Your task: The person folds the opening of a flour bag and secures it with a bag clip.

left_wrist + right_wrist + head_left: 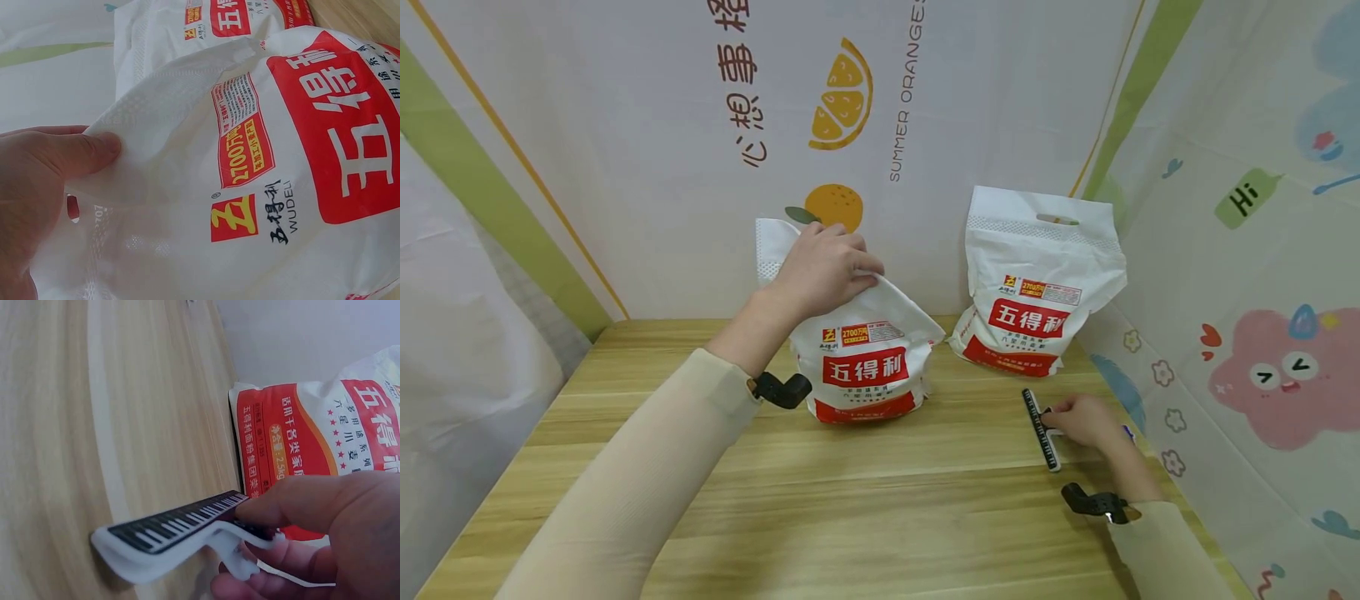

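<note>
My left hand (823, 271) grips the folded-over top of a white-and-red flour bag (865, 367) that stands on the wooden table. In the left wrist view the thumb presses on the bag's white plastic top (150, 162), while the other fingers are mostly hidden behind it. Down at the right, my right hand (1084, 419) pinches a white bag clip (1040, 433) with a piano-key pattern. The right wrist view shows thumb and fingers around the clip's handle (234, 550), its long bar close to or on the tabletop; contact is hard to tell.
A second flour bag (1022, 308) with a cut-out carrying handle stands upright at the back right. Behind the table (880, 517) hangs a printed curtain (670, 208); a patterned sheet (1240, 275) borders the right side. Something small and blue (1128, 433) shows beside the right wrist.
</note>
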`<action>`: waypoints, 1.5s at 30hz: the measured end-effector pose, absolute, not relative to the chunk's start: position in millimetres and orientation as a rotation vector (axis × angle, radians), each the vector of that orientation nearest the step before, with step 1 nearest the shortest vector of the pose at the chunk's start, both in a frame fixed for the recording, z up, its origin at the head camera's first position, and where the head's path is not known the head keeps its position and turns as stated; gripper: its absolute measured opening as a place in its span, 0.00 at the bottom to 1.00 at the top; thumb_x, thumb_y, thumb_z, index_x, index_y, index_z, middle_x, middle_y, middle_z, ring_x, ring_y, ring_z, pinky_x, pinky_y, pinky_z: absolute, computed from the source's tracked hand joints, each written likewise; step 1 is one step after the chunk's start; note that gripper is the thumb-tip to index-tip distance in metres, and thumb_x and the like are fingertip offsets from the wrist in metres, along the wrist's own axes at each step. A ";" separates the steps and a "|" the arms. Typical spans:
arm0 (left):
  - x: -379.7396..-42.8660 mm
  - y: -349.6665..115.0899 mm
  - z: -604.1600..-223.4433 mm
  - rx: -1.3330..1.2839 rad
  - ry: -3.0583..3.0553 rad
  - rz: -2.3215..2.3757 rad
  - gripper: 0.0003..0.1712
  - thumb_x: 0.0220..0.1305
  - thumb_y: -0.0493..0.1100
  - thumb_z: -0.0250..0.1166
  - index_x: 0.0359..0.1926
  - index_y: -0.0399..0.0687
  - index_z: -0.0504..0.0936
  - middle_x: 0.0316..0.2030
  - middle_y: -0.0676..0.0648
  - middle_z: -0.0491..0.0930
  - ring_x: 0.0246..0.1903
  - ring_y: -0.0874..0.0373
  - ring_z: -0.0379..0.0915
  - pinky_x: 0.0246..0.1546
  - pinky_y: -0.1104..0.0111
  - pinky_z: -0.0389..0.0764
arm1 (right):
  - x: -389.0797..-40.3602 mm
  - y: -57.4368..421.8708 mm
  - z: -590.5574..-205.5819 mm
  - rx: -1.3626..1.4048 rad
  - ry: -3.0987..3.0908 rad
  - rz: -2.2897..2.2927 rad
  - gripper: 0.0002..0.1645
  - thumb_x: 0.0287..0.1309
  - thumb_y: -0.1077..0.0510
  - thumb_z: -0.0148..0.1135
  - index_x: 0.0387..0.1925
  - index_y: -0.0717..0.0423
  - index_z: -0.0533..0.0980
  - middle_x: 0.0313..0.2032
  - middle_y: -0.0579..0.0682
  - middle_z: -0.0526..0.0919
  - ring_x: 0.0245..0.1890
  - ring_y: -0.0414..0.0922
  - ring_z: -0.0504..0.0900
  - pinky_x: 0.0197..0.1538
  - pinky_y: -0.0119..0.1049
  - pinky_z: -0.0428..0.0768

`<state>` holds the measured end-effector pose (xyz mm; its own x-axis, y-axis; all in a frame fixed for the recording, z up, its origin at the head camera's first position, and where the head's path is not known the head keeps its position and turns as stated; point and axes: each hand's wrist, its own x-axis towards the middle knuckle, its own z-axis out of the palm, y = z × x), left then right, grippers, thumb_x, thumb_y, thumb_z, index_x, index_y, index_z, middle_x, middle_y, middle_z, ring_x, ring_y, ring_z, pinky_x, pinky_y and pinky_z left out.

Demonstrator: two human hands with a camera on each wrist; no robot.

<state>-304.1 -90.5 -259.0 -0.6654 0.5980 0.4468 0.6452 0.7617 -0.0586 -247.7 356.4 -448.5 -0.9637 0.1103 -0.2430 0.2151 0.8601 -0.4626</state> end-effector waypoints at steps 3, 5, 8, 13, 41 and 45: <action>-304.3 -90.7 -258.9 -0.939 -2.512 -0.138 0.09 0.74 0.49 0.75 0.51 0.59 0.96 0.43 0.49 0.91 0.46 0.46 0.79 0.48 0.53 0.73 | -248.7 353.5 -448.3 0.231 2.794 -0.808 0.23 0.71 0.48 0.69 0.50 0.67 0.82 0.33 0.54 0.86 0.32 0.47 0.82 0.35 0.37 0.78; -304.3 -90.9 -258.8 -0.940 -2.512 -0.139 0.09 0.74 0.49 0.75 0.51 0.58 0.96 0.42 0.49 0.91 0.46 0.46 0.79 0.48 0.53 0.73 | -249.3 351.6 -448.6 0.217 2.776 -0.879 0.23 0.72 0.48 0.70 0.51 0.66 0.82 0.34 0.54 0.87 0.32 0.46 0.83 0.36 0.37 0.78; -304.4 -91.0 -258.8 -0.942 -2.510 -0.140 0.09 0.74 0.49 0.75 0.51 0.58 0.96 0.42 0.49 0.91 0.46 0.46 0.79 0.48 0.53 0.73 | -249.6 348.0 -449.2 0.185 2.766 -0.986 0.23 0.73 0.48 0.70 0.51 0.65 0.81 0.36 0.54 0.87 0.33 0.47 0.83 0.37 0.38 0.79; -304.1 -90.8 -259.2 -0.939 -2.511 -0.138 0.10 0.73 0.49 0.75 0.51 0.58 0.96 0.42 0.49 0.91 0.46 0.46 0.79 0.48 0.54 0.73 | -249.5 340.7 -448.1 0.184 2.751 -1.166 0.26 0.74 0.49 0.70 0.56 0.66 0.75 0.45 0.60 0.86 0.40 0.50 0.87 0.39 0.37 0.83; -304.7 -91.6 -259.3 -0.930 -2.519 -0.173 0.10 0.73 0.49 0.74 0.50 0.54 0.95 0.46 0.49 0.92 0.47 0.46 0.79 0.51 0.52 0.74 | -240.6 295.0 -377.0 0.141 2.871 -1.669 0.36 0.76 0.41 0.68 0.71 0.62 0.75 0.62 0.58 0.81 0.55 0.40 0.78 0.49 0.21 0.83; -306.1 -91.8 -259.5 -0.934 -2.513 -0.179 0.10 0.73 0.48 0.74 0.50 0.54 0.95 0.45 0.49 0.92 0.47 0.46 0.79 0.51 0.51 0.75 | -241.7 288.6 -367.8 0.137 2.895 -1.698 0.34 0.76 0.43 0.68 0.71 0.61 0.76 0.62 0.56 0.82 0.56 0.41 0.77 0.49 0.20 0.80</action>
<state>-306.1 -91.8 -259.5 -0.6688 0.5880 0.4549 0.6465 0.7621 -0.0346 -241.7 288.6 -367.8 -0.9731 0.1787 0.1455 -0.0397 0.4919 -0.8698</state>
